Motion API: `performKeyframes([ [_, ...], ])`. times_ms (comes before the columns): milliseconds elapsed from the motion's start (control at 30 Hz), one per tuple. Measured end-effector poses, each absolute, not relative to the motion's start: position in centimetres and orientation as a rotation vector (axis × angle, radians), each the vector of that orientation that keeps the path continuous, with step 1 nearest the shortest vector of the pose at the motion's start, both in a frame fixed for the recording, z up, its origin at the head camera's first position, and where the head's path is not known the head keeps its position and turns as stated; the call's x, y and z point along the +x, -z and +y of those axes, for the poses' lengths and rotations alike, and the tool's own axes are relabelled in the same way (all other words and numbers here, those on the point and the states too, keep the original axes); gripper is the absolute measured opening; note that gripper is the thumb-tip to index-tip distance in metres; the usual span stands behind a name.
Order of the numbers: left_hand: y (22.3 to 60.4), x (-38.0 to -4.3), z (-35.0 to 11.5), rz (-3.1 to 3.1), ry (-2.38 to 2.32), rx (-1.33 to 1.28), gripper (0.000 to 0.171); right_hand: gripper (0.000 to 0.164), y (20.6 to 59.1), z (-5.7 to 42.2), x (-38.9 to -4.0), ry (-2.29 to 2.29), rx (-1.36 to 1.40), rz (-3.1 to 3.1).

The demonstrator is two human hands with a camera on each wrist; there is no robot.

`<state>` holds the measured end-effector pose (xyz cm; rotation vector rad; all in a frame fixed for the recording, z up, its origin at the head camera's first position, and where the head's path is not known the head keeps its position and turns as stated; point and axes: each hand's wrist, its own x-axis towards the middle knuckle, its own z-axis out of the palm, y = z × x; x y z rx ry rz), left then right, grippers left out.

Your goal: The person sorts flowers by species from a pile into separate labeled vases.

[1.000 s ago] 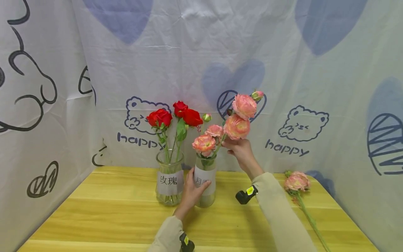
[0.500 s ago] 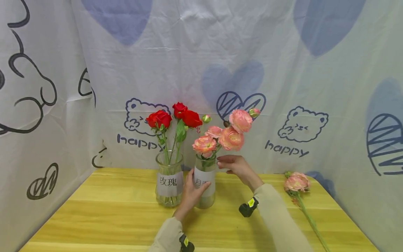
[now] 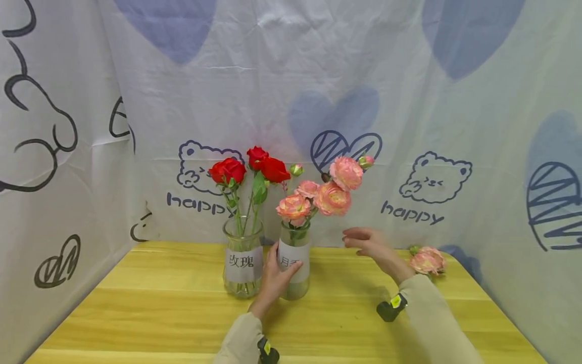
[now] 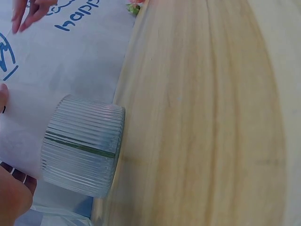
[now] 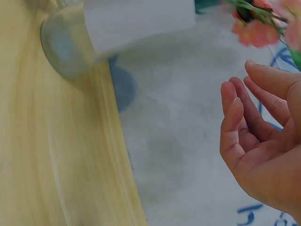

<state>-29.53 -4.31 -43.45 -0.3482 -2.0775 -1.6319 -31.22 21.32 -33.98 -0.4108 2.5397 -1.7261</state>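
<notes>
A clear glass vase with a white paper label stands on the table, and my left hand grips it round its left side and front. Pink ranunculus-like flowers lean out of its mouth to the right. In the left wrist view the ribbed base of this vase shows a green stem inside. My right hand is in the air to the right of the vase, holding nothing. Its fingers are loosely bent in the right wrist view, apart from the pink blooms.
Left of the gripped vase stands a second labelled glass vase with red roses. Another pink flower lies on the wooden table at the right, its stem hidden by the right arm. A printed cloth hangs behind.
The pink flower stem has dropped lower into the vase and the right hand has let go of it. That hand has moved down and right, away from the vase. The left hand has kept its grip.
</notes>
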Motion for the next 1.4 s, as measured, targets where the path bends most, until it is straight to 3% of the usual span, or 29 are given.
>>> performKeyframes([
  [667, 43.4, -29.4, -4.4, -2.090, 1.630, -0.337, 0.076, 0.062, 34.8, 32.4, -28.3, 1.690, -0.203, 2.735],
  [1400, 43.2, -29.3, -4.4, -2.121, 1.618, -0.319, 0.078, 0.045, 41.4, 40.8, -25.9, 1.717, 0.132, 2.625],
])
